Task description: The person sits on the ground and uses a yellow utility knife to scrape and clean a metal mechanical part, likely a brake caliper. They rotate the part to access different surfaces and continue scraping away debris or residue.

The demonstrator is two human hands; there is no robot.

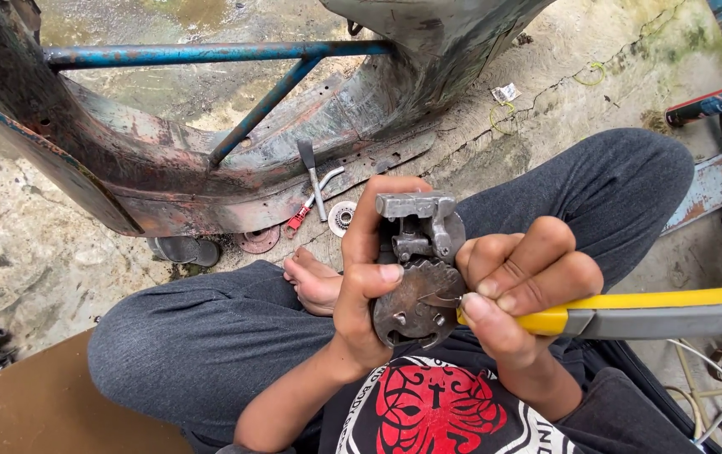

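Gripping a grey metal part [418,267], left hand [367,277], right hand [516,290] fingers clenched on yellow-handled tool [630,309], spray can [708,104] top right.

Knife handle [647,309] is yellow and grey; metal part [420,269] grey with rusty brown disc; trousers [209,336] dark grey; frame [167,168] rust-mottled with blue bars.

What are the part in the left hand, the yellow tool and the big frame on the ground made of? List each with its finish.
Mechanical part in the left hand: metal, apparently cast; dull grey top, brownish rusty toothed disc.
Yellow tool in the right hand: probably glossy plastic handle with a grey section; its tip looks metal.
Frame: sheet steel, with flaking paint and rust.
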